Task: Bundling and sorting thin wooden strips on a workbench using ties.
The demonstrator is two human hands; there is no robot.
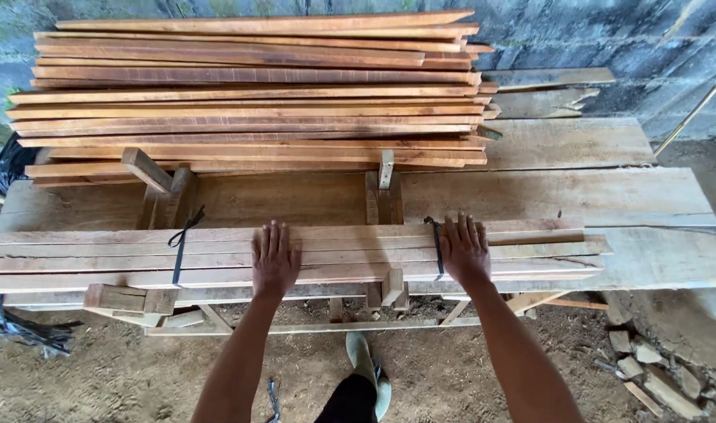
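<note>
Beneath both hands lies a bundle of thin wooden slats [342, 257], stretched crosswise over the plank surface [609, 196]. The left hand [274, 260] rests flat on the bundle, palm down, fingers straight and close together. The right hand [464, 249] lies flat too, fingers slightly spread, just beside a dark strap [437, 244] that wraps the slats. A second dark strap [181, 243] binds the bundle well to the left of the left hand. Beyond the hands, a tall stack of reddish wooden strips [248, 94] sits on the far side of the surface. Below the wrists, a light green boot [366, 368] stands on the dirt floor [123, 376].
</note>
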